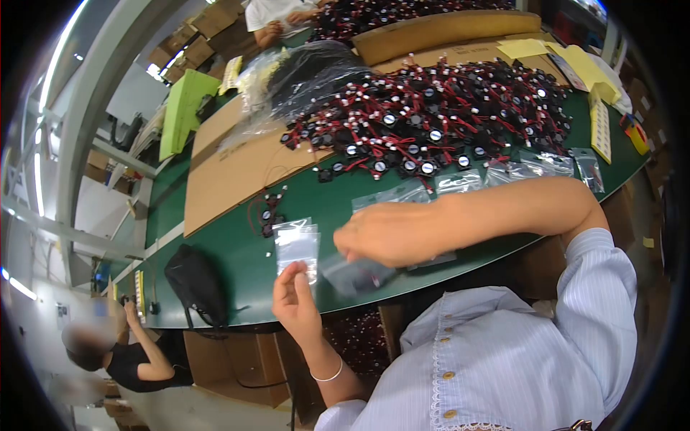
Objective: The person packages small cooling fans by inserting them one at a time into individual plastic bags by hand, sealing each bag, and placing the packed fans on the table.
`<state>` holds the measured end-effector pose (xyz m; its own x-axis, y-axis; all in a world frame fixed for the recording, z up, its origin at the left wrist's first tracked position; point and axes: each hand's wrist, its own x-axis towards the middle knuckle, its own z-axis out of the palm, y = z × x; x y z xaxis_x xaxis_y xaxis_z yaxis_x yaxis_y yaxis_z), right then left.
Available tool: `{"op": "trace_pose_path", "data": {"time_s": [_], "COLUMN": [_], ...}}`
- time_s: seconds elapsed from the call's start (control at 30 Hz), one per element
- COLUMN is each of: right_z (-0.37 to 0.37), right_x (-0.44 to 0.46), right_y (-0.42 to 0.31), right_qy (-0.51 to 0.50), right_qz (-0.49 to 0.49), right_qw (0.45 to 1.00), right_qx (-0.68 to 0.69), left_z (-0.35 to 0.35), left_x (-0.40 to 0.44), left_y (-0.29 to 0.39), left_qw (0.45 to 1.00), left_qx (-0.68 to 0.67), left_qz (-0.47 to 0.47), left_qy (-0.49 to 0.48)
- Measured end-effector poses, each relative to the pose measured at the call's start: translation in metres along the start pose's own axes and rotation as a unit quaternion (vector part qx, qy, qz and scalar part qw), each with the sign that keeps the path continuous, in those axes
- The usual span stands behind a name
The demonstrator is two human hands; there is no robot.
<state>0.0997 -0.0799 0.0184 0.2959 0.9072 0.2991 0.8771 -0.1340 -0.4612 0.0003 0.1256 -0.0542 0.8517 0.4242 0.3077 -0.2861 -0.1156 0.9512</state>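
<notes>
My left hand [296, 302] is at the table's front edge, its thumb and fingers pinched on the lower part of clear plastic bags [296, 244]. To its right, my right hand [381, 233] is closed, with the fingertips turned down and partly hidden. Just below it hangs or lies a blurred clear bag [356, 275] with something dark inside. Past the left hand, a few small black fans with red wires [268, 217] lie on the green table. More clear bags [460, 181] lie beyond and beneath my right forearm.
A large pile of black fans [431, 115] covers the table's far side, beside cardboard [230, 165] and a plastic-wrapped bundle [309, 75]. A black pouch [195, 285] lies left. Co-workers sit at the far side [284, 18] and at left [136, 359]. Open boxes [233, 359] stand below.
</notes>
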Motion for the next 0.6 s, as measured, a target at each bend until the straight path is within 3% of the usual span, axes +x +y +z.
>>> {"op": "trace_pose_path", "data": {"time_s": [0.03, 0.1, 0.17, 0.27, 0.4, 0.47, 0.6], "right_z": [0.007, 0.013, 0.017, 0.023, 0.038, 0.043, 0.031], "right_x": [0.008, 0.024, 0.040, 0.048, 0.050, 0.048, 0.049], "right_y": [0.010, 0.037, 0.067, 0.086, 0.103, 0.101, 0.095], "right_qy": [-0.004, 0.016, 0.004, 0.005, 0.022, 0.091, 0.056], "right_qz": [0.079, 0.124, 0.191, 0.269, 0.222, 0.132, 0.194], "right_qw": [0.994, 0.985, 0.972, 0.963, 0.970, 0.953, 0.955], "right_qx": [0.073, 0.116, 0.136, 0.020, -0.100, -0.258, -0.217], "left_z": [-0.013, -0.035, -0.034, -0.032, -0.030, -0.033, -0.032], "left_x": [0.008, 0.020, 0.028, 0.039, 0.046, 0.048, 0.047], "left_y": [-0.009, -0.024, -0.022, -0.028, -0.021, -0.024, -0.019], "left_qw": [1.000, 0.955, 0.933, 0.826, 0.822, 0.846, 0.858], "left_qx": [0.006, 0.290, 0.354, 0.555, 0.568, 0.530, 0.502], "left_qz": [0.005, 0.049, 0.048, 0.056, -0.001, -0.048, -0.106], "left_qy": [0.005, 0.026, 0.038, 0.074, 0.047, 0.037, 0.032]}}
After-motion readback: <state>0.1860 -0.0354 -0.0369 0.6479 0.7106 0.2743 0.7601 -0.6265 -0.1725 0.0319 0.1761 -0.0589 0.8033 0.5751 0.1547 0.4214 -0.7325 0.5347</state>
